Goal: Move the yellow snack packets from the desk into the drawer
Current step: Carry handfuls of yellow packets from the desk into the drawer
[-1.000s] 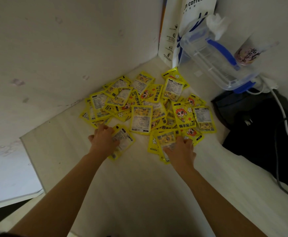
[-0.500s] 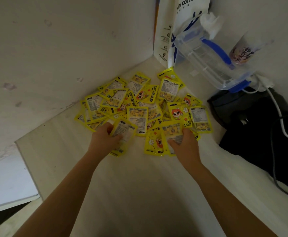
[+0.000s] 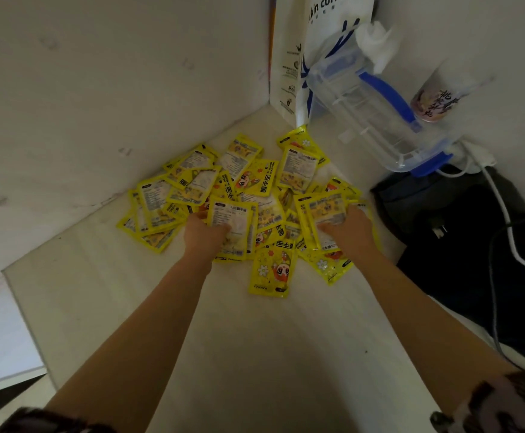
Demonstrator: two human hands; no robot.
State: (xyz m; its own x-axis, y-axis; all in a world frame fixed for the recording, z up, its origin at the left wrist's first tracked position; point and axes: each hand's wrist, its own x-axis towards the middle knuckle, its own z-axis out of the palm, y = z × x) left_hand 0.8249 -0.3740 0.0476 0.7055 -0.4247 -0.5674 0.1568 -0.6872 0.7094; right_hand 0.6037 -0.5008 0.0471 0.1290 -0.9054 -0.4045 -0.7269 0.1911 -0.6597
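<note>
Several yellow snack packets (image 3: 256, 178) lie in a loose heap in the corner of the pale desk (image 3: 255, 339). My left hand (image 3: 200, 235) grips one packet (image 3: 233, 221) by its lower edge and lifts it off the near left of the heap. My right hand (image 3: 350, 231) holds two or three packets (image 3: 325, 210) fanned together at the near right. One packet (image 3: 272, 270) with a cartoon face lies flat between my wrists. No drawer is in view.
White walls close the desk at left and back. A white coffee paper bag (image 3: 289, 57) stands in the corner. Beside it tilts a clear plastic box with blue clips (image 3: 376, 120). A black bag (image 3: 461, 245) with white and dark cables fills the right side.
Both hands have pushed further into the heap and closed on packets, which now stand lifted off the pile. Packets near my wrists have shifted toward me.
</note>
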